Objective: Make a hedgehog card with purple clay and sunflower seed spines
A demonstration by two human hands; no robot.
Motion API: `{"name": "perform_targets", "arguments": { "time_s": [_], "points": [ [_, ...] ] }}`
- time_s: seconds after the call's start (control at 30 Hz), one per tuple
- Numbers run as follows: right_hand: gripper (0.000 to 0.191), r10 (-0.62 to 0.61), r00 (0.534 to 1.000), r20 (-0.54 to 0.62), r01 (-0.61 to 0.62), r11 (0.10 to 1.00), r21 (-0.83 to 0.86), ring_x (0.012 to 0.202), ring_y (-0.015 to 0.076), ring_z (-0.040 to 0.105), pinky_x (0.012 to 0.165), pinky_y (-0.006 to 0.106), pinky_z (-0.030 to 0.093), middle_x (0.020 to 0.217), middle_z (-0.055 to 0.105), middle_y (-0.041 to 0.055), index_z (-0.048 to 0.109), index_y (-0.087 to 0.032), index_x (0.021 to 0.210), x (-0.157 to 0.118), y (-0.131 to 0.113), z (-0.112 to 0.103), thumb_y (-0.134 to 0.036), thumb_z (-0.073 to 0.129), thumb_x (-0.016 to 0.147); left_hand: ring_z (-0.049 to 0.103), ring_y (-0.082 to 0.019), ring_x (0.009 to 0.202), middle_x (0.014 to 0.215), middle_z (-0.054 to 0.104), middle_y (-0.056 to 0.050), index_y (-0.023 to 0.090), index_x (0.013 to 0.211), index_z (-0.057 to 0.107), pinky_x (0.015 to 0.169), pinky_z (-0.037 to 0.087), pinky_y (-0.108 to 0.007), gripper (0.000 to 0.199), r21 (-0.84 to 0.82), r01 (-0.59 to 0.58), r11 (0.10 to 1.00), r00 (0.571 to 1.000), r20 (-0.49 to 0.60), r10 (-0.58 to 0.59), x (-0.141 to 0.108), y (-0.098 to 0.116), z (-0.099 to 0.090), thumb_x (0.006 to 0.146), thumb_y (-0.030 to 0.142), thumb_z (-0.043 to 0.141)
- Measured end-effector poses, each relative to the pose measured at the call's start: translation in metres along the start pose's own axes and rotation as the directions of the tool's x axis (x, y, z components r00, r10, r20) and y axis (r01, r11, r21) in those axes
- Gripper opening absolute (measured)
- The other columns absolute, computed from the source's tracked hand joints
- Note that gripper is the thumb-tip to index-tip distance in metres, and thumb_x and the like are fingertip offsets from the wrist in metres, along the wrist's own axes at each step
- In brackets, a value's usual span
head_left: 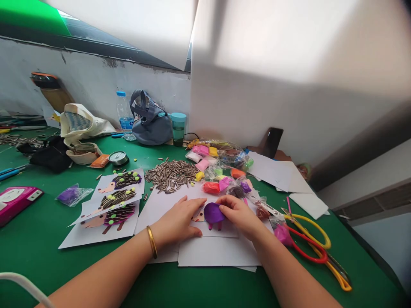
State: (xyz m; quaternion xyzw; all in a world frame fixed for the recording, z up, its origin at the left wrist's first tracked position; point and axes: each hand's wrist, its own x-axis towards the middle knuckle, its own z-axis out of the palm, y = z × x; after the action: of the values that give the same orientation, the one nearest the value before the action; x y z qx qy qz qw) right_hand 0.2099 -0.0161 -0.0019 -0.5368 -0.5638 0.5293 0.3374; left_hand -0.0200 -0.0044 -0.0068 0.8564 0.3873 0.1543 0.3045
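Note:
A flattened purple clay piece covers the body of a small hedgehog figure on the white paper. The figure's pale face and pink legs show beside and below the clay. My right hand pinches the clay's right edge between thumb and fingers. To the left of the figure, my left hand lies on the paper with fingers stretched and thumb apart, holding nothing. Its fingertips reach close to the figure's top. A gold bangle circles the left wrist.
Sunflower seeds are heaped behind the paper, next to several bagged clay packets. Finished hedgehog pictures lie at left, with a purple clay packet. Scissors lie at right. A blue bag and bottle stand behind.

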Motion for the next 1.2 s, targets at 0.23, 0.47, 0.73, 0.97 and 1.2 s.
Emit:
{"name": "perform_targets", "arguments": {
  "time_s": [0.23, 0.47, 0.73, 0.97, 1.2],
  "points": [
    [0.019, 0.012, 1.000, 0.007, -0.013, 0.999, 0.035, 0.077, 0.0141, 0.058, 0.068, 0.025, 0.044, 0.090, 0.064, 0.0003, 0.063, -0.020, 0.095, 0.000, -0.001, 0.002, -0.030, 0.057, 0.079, 0.039, -0.029, 0.136, 0.146, 0.046, -0.008, 0.026, 0.143, 0.038, 0.118, 0.016, -0.048, 0.088, 0.066, 0.037, 0.997, 0.999, 0.013, -0.038, 0.000, 0.003, -0.002, 0.066, 0.034, 0.079],
    [0.018, 0.007, 0.999, -0.042, -0.012, 0.990, -0.140, 0.081, 0.0158, 0.059, 0.071, 0.026, 0.044, 0.091, 0.067, 0.0010, 0.063, -0.019, 0.092, 0.004, 0.003, 0.002, -0.025, 0.054, 0.078, 0.040, -0.029, 0.135, 0.144, 0.048, -0.007, 0.026, 0.142, 0.039, 0.117, 0.020, -0.050, 0.084, 0.101, 0.057, 0.993, 0.998, 0.016, -0.059, -0.001, 0.007, -0.004, 0.068, 0.034, 0.078],
    [0.023, -0.032, 0.998, -0.063, 0.015, 0.965, -0.262, 0.084, 0.0170, 0.061, 0.072, 0.027, 0.046, 0.094, 0.068, 0.0021, 0.063, -0.019, 0.097, 0.004, 0.005, 0.001, -0.022, 0.051, 0.078, 0.046, -0.027, 0.130, 0.142, 0.050, -0.007, 0.031, 0.135, 0.047, 0.115, 0.023, -0.055, 0.068, 0.223, -0.148, 0.963, 0.989, 0.060, 0.138, -0.002, 0.003, -0.006, 0.074, 0.033, 0.076],
    [0.024, -0.076, 0.995, -0.067, 0.050, 0.942, -0.332, 0.086, 0.0172, 0.063, 0.075, 0.027, 0.047, 0.096, 0.069, 0.0028, 0.064, -0.020, 0.098, 0.008, 0.009, 0.001, -0.019, 0.050, 0.079, 0.040, -0.031, 0.135, 0.151, 0.039, -0.008, 0.032, 0.138, 0.046, 0.113, 0.026, -0.057, 0.063, 0.325, -0.212, 0.922, 0.977, 0.074, 0.198, -0.003, 0.001, -0.004, 0.080, 0.036, 0.070],
    [0.024, -0.072, 0.992, -0.106, 0.031, 0.936, -0.350, 0.090, 0.0183, 0.064, 0.078, 0.029, 0.048, 0.099, 0.070, 0.0033, 0.066, -0.021, 0.101, 0.008, 0.007, -0.005, -0.023, 0.053, 0.081, 0.036, -0.031, 0.138, 0.149, 0.043, -0.005, 0.032, 0.142, 0.042, 0.114, 0.023, -0.056, 0.060, 0.335, -0.236, 0.912, 0.970, 0.132, 0.203, -0.001, 0.000, -0.005, 0.086, 0.039, 0.062]
  ]
}}
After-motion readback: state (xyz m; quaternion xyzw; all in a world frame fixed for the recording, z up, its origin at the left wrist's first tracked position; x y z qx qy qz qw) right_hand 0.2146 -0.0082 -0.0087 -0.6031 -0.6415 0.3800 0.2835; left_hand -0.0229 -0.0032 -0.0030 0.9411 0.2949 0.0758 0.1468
